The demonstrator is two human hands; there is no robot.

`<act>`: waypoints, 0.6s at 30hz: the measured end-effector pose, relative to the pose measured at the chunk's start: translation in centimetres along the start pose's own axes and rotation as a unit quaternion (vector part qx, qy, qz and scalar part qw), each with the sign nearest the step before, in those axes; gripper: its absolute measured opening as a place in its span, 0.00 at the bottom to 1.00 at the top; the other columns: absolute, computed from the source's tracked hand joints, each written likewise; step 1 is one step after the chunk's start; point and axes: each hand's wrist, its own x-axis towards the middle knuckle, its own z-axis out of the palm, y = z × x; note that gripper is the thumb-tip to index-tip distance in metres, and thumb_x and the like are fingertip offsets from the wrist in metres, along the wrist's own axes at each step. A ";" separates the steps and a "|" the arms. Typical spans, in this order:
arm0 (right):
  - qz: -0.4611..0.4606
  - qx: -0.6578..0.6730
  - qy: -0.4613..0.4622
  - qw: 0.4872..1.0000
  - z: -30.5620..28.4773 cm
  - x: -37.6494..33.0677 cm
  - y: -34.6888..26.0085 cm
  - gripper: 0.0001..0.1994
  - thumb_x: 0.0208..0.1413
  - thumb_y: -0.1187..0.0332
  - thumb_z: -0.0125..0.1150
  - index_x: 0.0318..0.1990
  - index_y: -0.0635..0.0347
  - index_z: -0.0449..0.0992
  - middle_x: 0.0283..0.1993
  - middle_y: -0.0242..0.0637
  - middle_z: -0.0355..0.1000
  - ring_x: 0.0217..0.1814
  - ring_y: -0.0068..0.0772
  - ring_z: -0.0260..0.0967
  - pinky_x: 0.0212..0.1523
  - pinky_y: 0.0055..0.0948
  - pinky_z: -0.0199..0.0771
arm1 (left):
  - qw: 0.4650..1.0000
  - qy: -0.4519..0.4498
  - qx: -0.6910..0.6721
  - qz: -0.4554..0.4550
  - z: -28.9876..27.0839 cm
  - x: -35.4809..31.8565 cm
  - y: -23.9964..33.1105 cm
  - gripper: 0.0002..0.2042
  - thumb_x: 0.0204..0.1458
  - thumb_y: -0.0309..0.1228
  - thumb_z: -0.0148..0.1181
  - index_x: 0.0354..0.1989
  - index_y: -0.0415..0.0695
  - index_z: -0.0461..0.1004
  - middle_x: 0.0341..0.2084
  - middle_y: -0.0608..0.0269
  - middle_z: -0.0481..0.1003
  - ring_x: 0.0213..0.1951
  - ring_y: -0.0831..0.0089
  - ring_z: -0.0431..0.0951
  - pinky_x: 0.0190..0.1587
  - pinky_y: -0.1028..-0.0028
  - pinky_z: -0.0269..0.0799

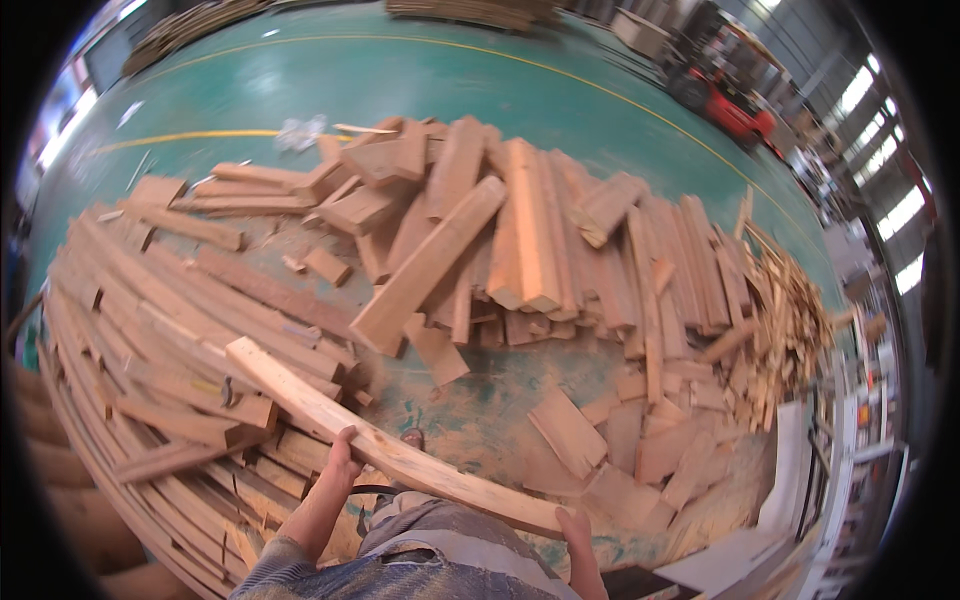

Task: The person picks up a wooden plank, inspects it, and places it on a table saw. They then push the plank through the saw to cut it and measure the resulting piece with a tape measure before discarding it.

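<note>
A long pale timber beam [430, 470] stretches in front of my body, from the far left down to the near right. My left hand [345, 453] is closed around its near edge, left of its middle. At the beam's right end, my right hand [575, 527] grips it with the thumb on top; its other fingers are mostly hidden. The beam's far-left end is above a stack of long brown planks [180, 300]. A small dark object [228, 392] lies on those planks.
Ahead is a heap of thick timber pieces [530, 230]. Short flat offcuts [570, 430] and sawdust cover the floor at right, beside thin strips [785, 310]. Beyond are crumpled clear plastic [300, 133], a yellow floor line [420, 40] and a red forklift [735, 115].
</note>
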 end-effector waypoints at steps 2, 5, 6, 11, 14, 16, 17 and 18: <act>0.003 -0.012 0.009 1.000 -1.3 -0.9 -2.0 0.26 0.51 0.57 0.66 0.51 0.72 0.75 0.47 0.52 0.77 0.50 0.45 0.74 0.51 0.40 0.71 | 0.999 -0.031 -0.018 -0.016 -2.0 1.3 -0.6 0.29 0.56 0.36 0.59 0.64 0.34 0.62 0.61 0.47 0.68 0.62 0.51 0.69 0.68 0.53 0.62; 0.008 0.011 0.045 0.999 -3.3 -0.6 1.1 0.26 0.51 0.57 0.67 0.49 0.73 0.75 0.46 0.55 0.77 0.50 0.48 0.74 0.51 0.42 0.71 | 1.000 -0.015 0.000 -0.025 0.5 0.8 -3.4 0.29 0.56 0.35 0.60 0.64 0.35 0.61 0.62 0.46 0.68 0.62 0.50 0.69 0.68 0.52 0.63; -0.002 0.025 0.046 0.999 -3.4 0.2 2.2 0.26 0.50 0.57 0.67 0.48 0.73 0.76 0.46 0.56 0.76 0.50 0.50 0.74 0.51 0.42 0.71 | 0.999 -0.033 -0.003 -0.019 1.2 1.1 -4.2 0.30 0.56 0.35 0.60 0.64 0.35 0.61 0.61 0.46 0.68 0.62 0.51 0.69 0.67 0.52 0.63; 0.051 0.050 0.071 0.995 -7.1 -1.4 6.1 0.26 0.50 0.59 0.66 0.50 0.72 0.77 0.48 0.56 0.76 0.50 0.51 0.74 0.51 0.44 0.71 | 0.998 0.025 0.056 0.031 7.8 -4.2 -9.6 0.32 0.51 0.34 0.67 0.62 0.33 0.63 0.57 0.46 0.70 0.58 0.51 0.73 0.65 0.56 0.67; 0.018 0.148 0.069 0.986 -9.6 -3.7 6.4 0.29 0.49 0.55 0.66 0.51 0.72 0.76 0.50 0.59 0.76 0.51 0.57 0.73 0.53 0.46 0.71 | 0.996 0.019 0.088 0.018 7.5 -2.3 -13.9 0.30 0.51 0.34 0.67 0.60 0.33 0.66 0.53 0.47 0.74 0.55 0.53 0.75 0.61 0.58 0.71; 0.033 0.105 0.063 0.992 -10.4 -2.9 8.1 0.29 0.49 0.54 0.66 0.52 0.72 0.76 0.51 0.59 0.76 0.52 0.58 0.73 0.54 0.46 0.71 | 0.996 0.011 0.085 0.024 7.4 -4.1 -16.1 0.28 0.51 0.33 0.67 0.59 0.33 0.68 0.52 0.47 0.75 0.53 0.54 0.77 0.59 0.58 0.73; 0.042 0.086 0.069 0.993 -11.1 -2.8 9.1 0.29 0.49 0.54 0.66 0.52 0.72 0.76 0.51 0.59 0.75 0.52 0.58 0.73 0.54 0.47 0.71 | 0.994 0.037 0.102 0.024 9.1 -6.8 -16.8 0.27 0.51 0.33 0.67 0.58 0.32 0.68 0.51 0.47 0.76 0.50 0.54 0.79 0.57 0.58 0.74; 0.045 0.072 0.068 0.994 -11.4 -2.5 9.8 0.29 0.49 0.54 0.66 0.52 0.72 0.76 0.51 0.59 0.75 0.52 0.59 0.73 0.54 0.47 0.71 | 0.994 0.030 0.102 0.016 8.8 -7.1 -17.4 0.27 0.51 0.32 0.66 0.58 0.32 0.68 0.51 0.47 0.76 0.50 0.54 0.79 0.56 0.58 0.75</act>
